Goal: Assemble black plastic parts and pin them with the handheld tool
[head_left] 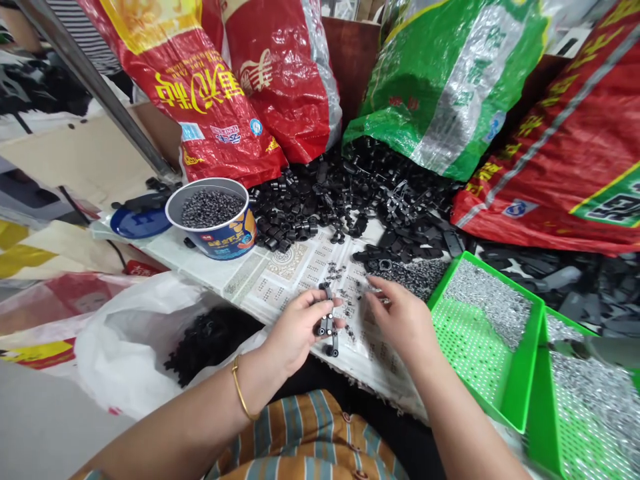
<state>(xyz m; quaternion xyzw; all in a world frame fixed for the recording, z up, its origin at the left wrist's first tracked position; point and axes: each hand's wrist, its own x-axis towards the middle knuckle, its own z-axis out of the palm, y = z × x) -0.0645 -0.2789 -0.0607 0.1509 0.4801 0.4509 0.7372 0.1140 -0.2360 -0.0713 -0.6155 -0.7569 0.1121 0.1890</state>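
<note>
My left hand [295,327] is closed around a black plastic part [327,323], a narrow jointed piece with small shiny pins and round ends. It is held just above the front of the table. My right hand [403,317] hovers to the right, thumb and forefinger apart, close to small dark pieces [345,293] scattered over the patterned tabletop [310,267]. I make out nothing between its fingers. Beyond it lies a heap of tiny dark pieces [420,277].
Green perforated trays [535,320] of small silvery pieces stand at right. A blue tub [220,240] of small dark pieces is at left. Black parts [310,207] spill below red [285,80] and green [450,87] sacks. A white bag [125,347] with black parts hangs below left.
</note>
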